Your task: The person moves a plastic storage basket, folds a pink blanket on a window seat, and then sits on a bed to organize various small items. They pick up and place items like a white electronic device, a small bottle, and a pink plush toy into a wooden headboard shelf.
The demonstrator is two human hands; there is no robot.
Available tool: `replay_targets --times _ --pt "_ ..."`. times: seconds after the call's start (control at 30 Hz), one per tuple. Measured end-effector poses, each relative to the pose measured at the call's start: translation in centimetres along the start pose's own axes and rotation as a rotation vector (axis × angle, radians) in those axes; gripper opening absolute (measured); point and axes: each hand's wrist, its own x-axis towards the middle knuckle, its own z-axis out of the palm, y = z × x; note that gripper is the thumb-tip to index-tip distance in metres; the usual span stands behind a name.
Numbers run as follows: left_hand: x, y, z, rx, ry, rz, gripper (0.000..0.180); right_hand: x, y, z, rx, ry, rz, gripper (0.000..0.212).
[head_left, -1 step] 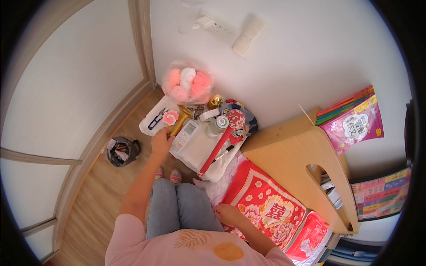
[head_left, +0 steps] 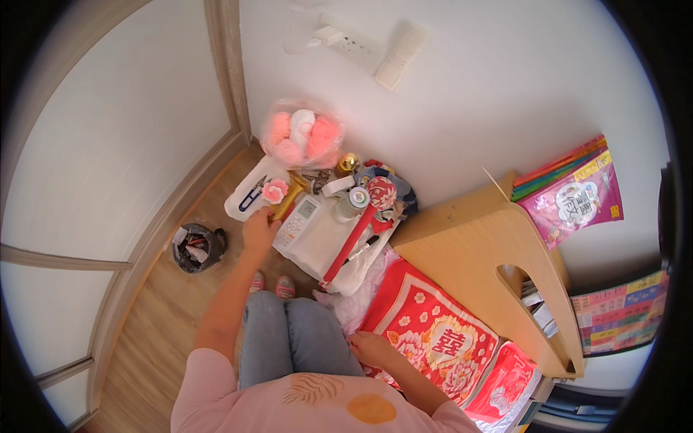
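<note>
My left hand (head_left: 259, 229) reaches to the near edge of a white-covered surface (head_left: 321, 252), its thumb and index finger a little apart and nothing seen between them. Just beyond its fingertips lie a gold-coloured object (head_left: 290, 198), a pink crocheted flower (head_left: 275, 190) and blue-handled thread snips (head_left: 253, 195). A white remote control (head_left: 297, 224) is to the right of the fingers. My right hand (head_left: 374, 350) rests curled beside my thigh on a red floral cloth (head_left: 426, 317). Its fingertips are tucked under, so whatever they may hold is hidden.
Pink and white yarn balls sit in a clear bag (head_left: 303, 137) at the back. A glass jar (head_left: 350, 204), a red stick with a round patterned head (head_left: 381, 193) and a black pen (head_left: 361, 249) stand or lie rightward. A bin (head_left: 196, 247) is on the floor; a wooden shelf (head_left: 462, 238) stands right.
The whole view has shifted very slightly. Both hands keep the same places and poses, and no object has moved.
</note>
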Motion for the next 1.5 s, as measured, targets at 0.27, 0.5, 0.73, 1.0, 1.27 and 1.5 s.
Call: replay_targets --times 0.27,0.5,0.73,1.0,1.27,1.5 --pt "-2.5 1.8 0.0 0.147 0.017 0.213 0.04 4.6 1.6 -1.3 0.475 0.334 0.125 0.024" --pt "-4.8 3.6 1.4 0.2 -0.093 0.178 0.05 19.1 4.1 -3.4 0.362 0.863 0.322 0.036" --pt "-6.6 3.0 -0.1 -0.074 0.077 0.281 0.026 14.9 1.7 -6.7 1.331 0.725 0.107 0.016" --pt "-9.2 2.7 1.7 -0.311 -0.076 0.262 0.015 2.9 0.1 -4.1 1.265 0.109 -0.071 0.021" --pt "-8.6 9.1 9.5 -0.216 -0.275 0.503 0.02 2.2 -3.9 0.7 1.303 0.181 -0.205 0.019" --pt "-5.3 13.9 13.8 0.141 -0.351 0.146 0.022 0.8 -3.7 1.7 1.268 0.215 -0.155 0.018"
